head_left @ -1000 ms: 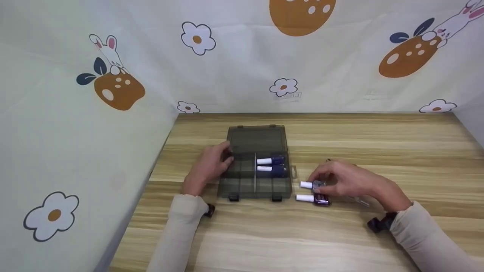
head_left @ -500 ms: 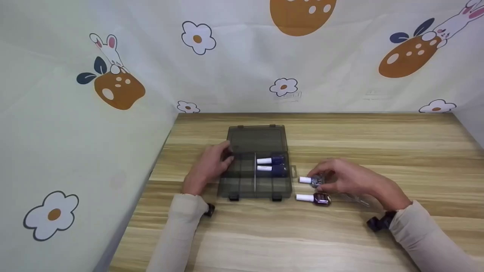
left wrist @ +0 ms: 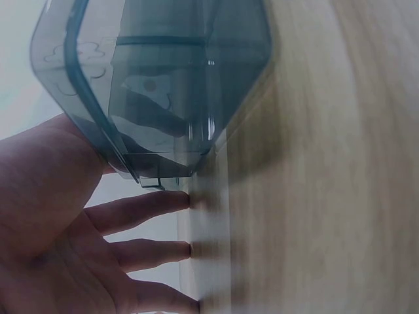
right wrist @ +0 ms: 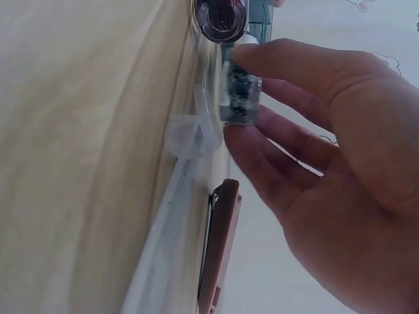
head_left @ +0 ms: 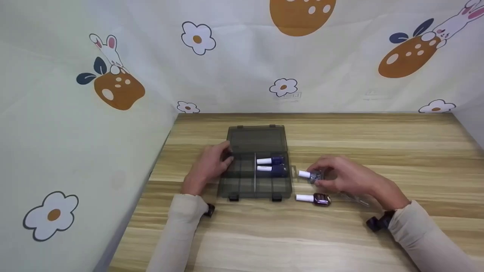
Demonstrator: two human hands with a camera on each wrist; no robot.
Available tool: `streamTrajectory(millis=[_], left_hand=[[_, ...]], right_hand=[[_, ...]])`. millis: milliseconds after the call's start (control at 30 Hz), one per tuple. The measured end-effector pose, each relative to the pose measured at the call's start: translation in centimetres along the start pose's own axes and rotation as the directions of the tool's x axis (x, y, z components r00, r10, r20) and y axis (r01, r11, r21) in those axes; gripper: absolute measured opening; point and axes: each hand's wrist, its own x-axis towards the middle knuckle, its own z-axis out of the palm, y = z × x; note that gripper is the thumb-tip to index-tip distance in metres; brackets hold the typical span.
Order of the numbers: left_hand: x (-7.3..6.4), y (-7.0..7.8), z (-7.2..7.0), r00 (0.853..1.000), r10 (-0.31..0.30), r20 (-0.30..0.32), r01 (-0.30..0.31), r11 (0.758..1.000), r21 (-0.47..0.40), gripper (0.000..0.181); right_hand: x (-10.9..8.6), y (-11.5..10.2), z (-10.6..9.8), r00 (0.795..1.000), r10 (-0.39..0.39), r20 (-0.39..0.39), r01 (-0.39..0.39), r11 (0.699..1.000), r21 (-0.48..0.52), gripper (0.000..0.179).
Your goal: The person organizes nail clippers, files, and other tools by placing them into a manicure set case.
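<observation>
My right hand point(head_left: 348, 177) pinches a clear nail polish bottle point(right wrist: 240, 91) with dark glitter and a white cap point(head_left: 304, 173) between thumb and fingers, just right of the storage box. My left hand point(head_left: 208, 166) holds the left edge of the smoky see-through storage box point(head_left: 247, 189), whose lid point(head_left: 257, 139) lies back. In the left wrist view its other fingers point(left wrist: 147, 255) are spread, tips by the tabletop. Two dark blue nail polish bottles point(head_left: 279, 170) with white caps lie in the box's right back compartment. A dark red nail polish bottle point(head_left: 321, 199) lies on the table.
A clear plastic item point(right wrist: 193, 137) with a long thin part lies beneath my right hand. Beyond it is a reddish-brown slim object point(right wrist: 221, 242), its kind unclear. A patterned sheet point(head_left: 242, 68) rises behind the wooden table point(head_left: 397, 139) and along its left side.
My right hand has lifted the glitter nail polish bottle and shifted it slightly away from me, apart from the dark red one. My left hand and the box have stayed put.
</observation>
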Motion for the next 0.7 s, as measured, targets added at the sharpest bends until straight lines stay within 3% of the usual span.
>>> streamTrajectory(millis=[367, 700], left_hand=[[0.1, 0.0, 0.0, 1.000, -0.027, 0.017, 0.027, 1.000, -0.013, 0.013], [0.1, -0.1, 0.0, 1.000, 0.000, 0.014, 0.000, 1.000, -0.012, 0.014]], right_hand=[[0.2, -0.8, 0.0, 0.995, 0.001, -0.099, -0.002, 1.000, -0.019, 0.037], [1.0, -2.3, 1.2, 0.977, -0.136, -0.162, 0.118, 0.986, -0.113, 0.040]])
